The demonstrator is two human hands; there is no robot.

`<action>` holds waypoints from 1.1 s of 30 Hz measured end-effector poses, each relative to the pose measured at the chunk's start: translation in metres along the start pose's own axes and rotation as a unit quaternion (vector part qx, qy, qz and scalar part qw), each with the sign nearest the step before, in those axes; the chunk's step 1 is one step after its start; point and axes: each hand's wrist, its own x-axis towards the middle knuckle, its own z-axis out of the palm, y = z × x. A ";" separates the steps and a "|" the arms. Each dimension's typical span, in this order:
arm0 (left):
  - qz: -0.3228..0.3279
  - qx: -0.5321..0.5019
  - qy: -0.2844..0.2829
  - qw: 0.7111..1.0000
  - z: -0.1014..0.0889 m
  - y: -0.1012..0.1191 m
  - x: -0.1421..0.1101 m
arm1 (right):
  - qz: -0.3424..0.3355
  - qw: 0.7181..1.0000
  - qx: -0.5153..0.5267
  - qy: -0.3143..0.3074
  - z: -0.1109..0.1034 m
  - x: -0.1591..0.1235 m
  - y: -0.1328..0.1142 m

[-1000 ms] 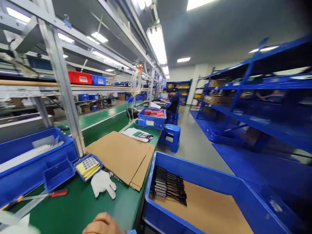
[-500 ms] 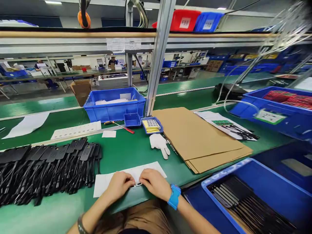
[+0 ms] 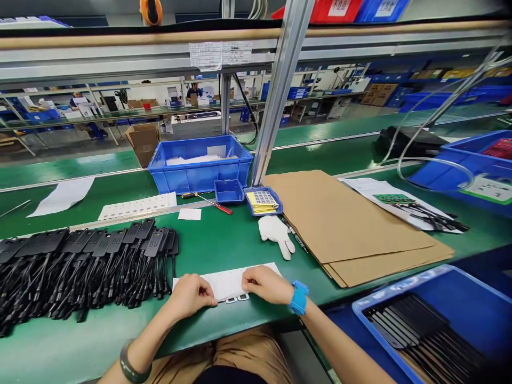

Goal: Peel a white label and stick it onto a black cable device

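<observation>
A white paper sheet (image 3: 224,281) lies on the green bench right in front of me. Small dark rectangles with white frames (image 3: 237,298) show along its near edge. My left hand (image 3: 192,297) has thumb and fingers pinched on the sheet's near left part, close to these frames. On its right part my right hand (image 3: 266,284), below a blue wristband, is closed in a pinch on the paper. The near edge looks slightly raised between both hands. Whether a separate layer is in the fingers is too small to tell.
Many black cabled devices (image 3: 96,261) are heaped at left. Ahead are a white glove (image 3: 276,233), a screwdriver (image 3: 212,203), small blue trays (image 3: 229,191) and a large blue bin (image 3: 200,170). Cardboard sheets (image 3: 344,218) lie right. A blue crate (image 3: 460,298) stands at lower right.
My hands have moved apart; the right one has shifted up and right with the paper, exposing more of the framed rectangles. The camera view has tilted down and turned slightly left.
</observation>
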 end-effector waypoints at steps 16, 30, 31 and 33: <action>0.055 0.062 0.025 0.996 -0.008 -0.008 -0.023 | -0.067 0.996 -0.052 -0.001 0.010 0.009 -0.012; 0.042 0.132 0.047 0.989 0.011 0.004 -0.006 | -0.063 0.997 -0.021 -0.029 -0.006 -0.005 0.007; 0.038 0.132 0.044 0.990 0.009 0.005 -0.003 | -0.067 0.997 -0.026 -0.010 -0.003 -0.004 0.006; 0.046 0.105 0.037 0.993 0.005 0.004 -0.002 | -0.069 0.997 -0.039 0.024 0.002 -0.002 0.003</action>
